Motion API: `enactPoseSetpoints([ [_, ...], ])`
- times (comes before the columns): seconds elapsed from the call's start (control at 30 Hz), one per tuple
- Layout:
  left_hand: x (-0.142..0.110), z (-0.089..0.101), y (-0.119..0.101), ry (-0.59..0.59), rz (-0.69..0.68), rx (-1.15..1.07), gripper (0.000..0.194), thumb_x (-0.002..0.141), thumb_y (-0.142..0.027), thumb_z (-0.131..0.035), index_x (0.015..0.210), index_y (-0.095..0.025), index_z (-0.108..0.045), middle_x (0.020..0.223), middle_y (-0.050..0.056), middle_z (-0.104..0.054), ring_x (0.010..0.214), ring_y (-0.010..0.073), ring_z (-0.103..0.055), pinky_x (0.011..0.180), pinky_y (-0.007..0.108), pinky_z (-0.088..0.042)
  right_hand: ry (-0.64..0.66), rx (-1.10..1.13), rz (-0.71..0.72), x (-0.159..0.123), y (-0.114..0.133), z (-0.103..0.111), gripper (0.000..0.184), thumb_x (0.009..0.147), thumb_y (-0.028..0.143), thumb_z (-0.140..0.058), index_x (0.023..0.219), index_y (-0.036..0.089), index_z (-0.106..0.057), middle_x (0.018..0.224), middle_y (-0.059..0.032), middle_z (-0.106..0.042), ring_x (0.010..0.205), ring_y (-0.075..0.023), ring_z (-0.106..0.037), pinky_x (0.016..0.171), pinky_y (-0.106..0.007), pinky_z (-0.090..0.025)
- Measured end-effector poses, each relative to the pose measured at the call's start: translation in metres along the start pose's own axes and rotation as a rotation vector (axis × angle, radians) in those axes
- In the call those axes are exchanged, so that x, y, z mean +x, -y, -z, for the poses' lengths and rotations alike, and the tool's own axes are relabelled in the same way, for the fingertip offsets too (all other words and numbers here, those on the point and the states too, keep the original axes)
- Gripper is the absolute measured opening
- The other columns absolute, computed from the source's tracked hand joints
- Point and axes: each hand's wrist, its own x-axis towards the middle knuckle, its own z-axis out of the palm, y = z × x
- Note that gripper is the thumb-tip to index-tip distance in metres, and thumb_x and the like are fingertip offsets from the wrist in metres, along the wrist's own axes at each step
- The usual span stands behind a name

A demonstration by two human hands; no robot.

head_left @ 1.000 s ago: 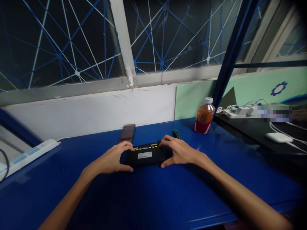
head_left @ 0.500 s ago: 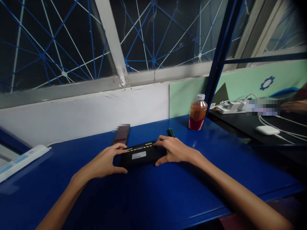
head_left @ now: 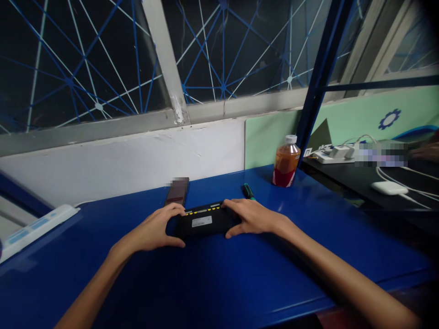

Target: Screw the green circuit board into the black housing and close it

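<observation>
A black flat box (head_left: 218,224) with a white label and a row of yellow marks along its far edge lies on the blue table (head_left: 212,283). My left hand (head_left: 156,228) grips its left end, thumb on the near side and fingers at the far edge. At the right end, my right hand (head_left: 248,217) holds it the same way. Just behind the box is a dark phone-like slab (head_left: 177,193), partly blurred out. A green and black handle (head_left: 247,190), perhaps a screwdriver's, shows beyond my right hand; its other end is hidden.
A bottle of orange-brown drink (head_left: 286,162) stands at the back right. On the left lies a white power strip (head_left: 41,228). A black table (head_left: 353,183) to the right carries a white charging case (head_left: 390,188), cables and another person's blurred hand (head_left: 425,151).
The view has turned slightly left, so everything sits a little further right. Both hands keep their hold on the black box, which stays in place.
</observation>
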Motion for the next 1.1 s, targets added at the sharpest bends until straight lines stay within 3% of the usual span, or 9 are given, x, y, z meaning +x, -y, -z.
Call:
enactPoseSetpoints([
  [0.23,0.000,-0.003,0.000,-0.014,-0.001,0.059,0.062,0.059,-0.057,-0.071,0.111,-0.026,-0.052,0.125,0.005,-0.051,0.105,0.0291,-0.052,0.091,0.044,-0.040,-0.007,-0.034,0.006,0.000,0.002,-0.002,0.064,0.065,0.057,-0.072,0.112,0.017,-0.051,0.089,-0.0061,-0.064,0.070,-0.0206,-0.058,0.054,-0.027,-0.034],
  [0.47,-0.002,-0.001,-0.004,-0.013,0.043,0.097,0.063,0.057,-0.061,-0.071,0.107,-0.027,-0.055,0.124,0.004,-0.052,0.101,0.0291,-0.053,0.087,0.042,-0.041,0.007,-0.049,0.011,0.000,0.001,0.000,0.070,0.067,0.059,-0.069,0.123,0.019,-0.052,0.079,-0.0041,-0.064,0.067,-0.0199,-0.058,0.053,-0.027,-0.034],
  [0.7,-0.004,0.005,-0.005,0.012,0.049,0.099,0.063,0.063,-0.061,-0.068,0.119,-0.034,-0.057,0.131,0.002,-0.050,0.109,0.0314,-0.052,0.091,0.044,-0.040,-0.041,-0.045,-0.039,-0.001,0.000,0.000,0.077,0.064,0.064,-0.068,0.124,0.017,-0.053,0.099,-0.0108,-0.066,0.084,-0.0269,-0.061,0.065,-0.034,-0.043],
  [0.9,-0.001,0.006,-0.007,-0.010,0.037,0.032,0.067,0.064,-0.060,-0.069,0.123,-0.032,-0.054,0.125,0.004,-0.056,0.109,0.0303,-0.053,0.092,0.044,-0.041,-0.041,-0.048,-0.033,-0.001,-0.002,-0.001,0.076,0.066,0.066,-0.066,0.122,0.016,-0.054,0.103,-0.0120,-0.065,0.090,-0.0287,-0.061,0.069,-0.036,-0.045],
  [1.1,-0.006,0.005,-0.006,0.052,0.054,0.037,0.080,0.057,-0.061,-0.072,0.129,-0.037,-0.048,0.136,0.001,-0.047,0.116,0.0342,-0.047,0.093,0.047,-0.039,0.001,0.002,-0.065,-0.001,-0.002,-0.002,0.070,0.068,0.062,-0.066,0.121,0.017,-0.055,0.083,-0.0062,-0.066,0.071,-0.0218,-0.060,0.059,-0.031,-0.042],
])
